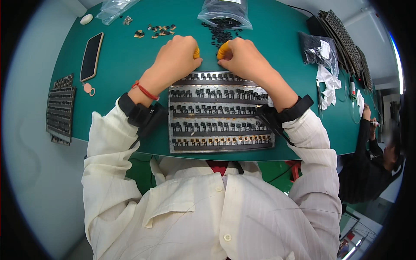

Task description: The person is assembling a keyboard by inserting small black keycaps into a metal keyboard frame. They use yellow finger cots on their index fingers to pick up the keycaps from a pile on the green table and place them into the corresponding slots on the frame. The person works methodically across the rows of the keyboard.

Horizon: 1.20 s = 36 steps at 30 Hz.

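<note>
A metal fixture tray with several rows of small black parts lies on the green table in front of me. My left hand and my right hand rest at its far edge, fingers curled, with orange finger cots on the fingertips. A loose scatter of small black parts lies just beyond my hands. Whether either hand pinches a part is hidden by the curled fingers. A red cord is tied around my left wrist, and both wrists wear black straps.
A clear bag of black parts stands at the back. A phone lies at the left, and black grid trays at the far left. More trays, a bag and white cloths lie at the right. Another person sits there.
</note>
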Tool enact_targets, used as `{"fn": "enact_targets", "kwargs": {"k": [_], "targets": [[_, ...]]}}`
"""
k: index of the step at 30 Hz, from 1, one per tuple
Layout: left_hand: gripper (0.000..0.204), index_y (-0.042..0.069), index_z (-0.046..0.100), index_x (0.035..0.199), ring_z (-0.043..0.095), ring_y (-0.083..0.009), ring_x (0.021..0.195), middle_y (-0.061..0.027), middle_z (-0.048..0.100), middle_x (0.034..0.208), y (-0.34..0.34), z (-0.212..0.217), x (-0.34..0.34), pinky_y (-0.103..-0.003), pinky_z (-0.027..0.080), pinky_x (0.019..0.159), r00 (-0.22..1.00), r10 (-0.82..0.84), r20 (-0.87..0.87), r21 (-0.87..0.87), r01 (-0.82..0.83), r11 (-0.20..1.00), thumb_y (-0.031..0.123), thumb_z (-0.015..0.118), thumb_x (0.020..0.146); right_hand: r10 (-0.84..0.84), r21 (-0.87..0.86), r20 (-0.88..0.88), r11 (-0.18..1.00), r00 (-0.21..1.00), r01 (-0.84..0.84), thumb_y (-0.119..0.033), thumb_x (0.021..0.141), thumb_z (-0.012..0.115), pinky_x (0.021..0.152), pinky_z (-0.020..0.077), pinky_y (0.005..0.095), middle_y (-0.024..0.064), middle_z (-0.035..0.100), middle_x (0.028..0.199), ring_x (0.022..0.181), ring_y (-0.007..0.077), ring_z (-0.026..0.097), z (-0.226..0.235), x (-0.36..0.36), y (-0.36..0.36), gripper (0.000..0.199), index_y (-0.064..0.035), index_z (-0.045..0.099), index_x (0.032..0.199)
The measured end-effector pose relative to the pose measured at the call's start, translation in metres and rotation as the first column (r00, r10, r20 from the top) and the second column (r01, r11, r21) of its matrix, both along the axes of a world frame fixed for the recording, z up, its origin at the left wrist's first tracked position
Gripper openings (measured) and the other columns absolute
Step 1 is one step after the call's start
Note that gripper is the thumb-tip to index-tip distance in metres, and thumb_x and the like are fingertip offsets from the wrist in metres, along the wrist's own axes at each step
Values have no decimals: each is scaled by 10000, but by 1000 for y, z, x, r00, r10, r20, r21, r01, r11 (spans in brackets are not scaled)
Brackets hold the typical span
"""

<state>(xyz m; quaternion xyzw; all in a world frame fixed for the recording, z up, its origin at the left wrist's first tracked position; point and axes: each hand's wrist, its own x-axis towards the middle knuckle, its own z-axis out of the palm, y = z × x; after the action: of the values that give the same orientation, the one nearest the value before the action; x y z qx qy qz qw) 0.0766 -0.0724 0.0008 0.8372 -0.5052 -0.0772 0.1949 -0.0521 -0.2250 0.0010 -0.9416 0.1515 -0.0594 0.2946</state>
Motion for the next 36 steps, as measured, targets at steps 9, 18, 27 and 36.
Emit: {"fn": "enact_targets", "kwargs": {"k": [9,18,27,36], "targets": [[140,-5,694,825,633,-251,659,-120,622,747,100,32,-51,-344,499,616,958,-242,-154,-16,242,970,124,722,779,5,-51,-72,999,997,-9,-94,777,745,747,553,358,177,721,852,792,280,707,2,1,-2,200,36,730,927],[126,8,687,817,589,-287,742,-100,595,790,141,16,-90,-379,483,697,950,-306,-62,0,306,952,126,718,782,29,48,39,998,999,-31,-57,781,698,708,550,373,217,695,804,766,323,698,33,-41,16,165,59,712,898],[173,7,712,818,511,-263,625,-79,522,697,156,2,-104,-380,399,568,962,-246,116,-85,257,963,150,791,762,-22,-28,-34,999,999,21,-35,779,719,643,485,385,159,623,834,733,318,622,44,-177,31,138,42,688,890],[421,5,608,603,480,-280,486,-91,468,549,167,6,-120,-401,348,478,960,-242,140,112,228,967,338,784,793,-47,-58,-15,997,999,47,-42,786,729,664,498,398,140,615,945,767,320,607,15,-235,41,151,71,666,865]]}}
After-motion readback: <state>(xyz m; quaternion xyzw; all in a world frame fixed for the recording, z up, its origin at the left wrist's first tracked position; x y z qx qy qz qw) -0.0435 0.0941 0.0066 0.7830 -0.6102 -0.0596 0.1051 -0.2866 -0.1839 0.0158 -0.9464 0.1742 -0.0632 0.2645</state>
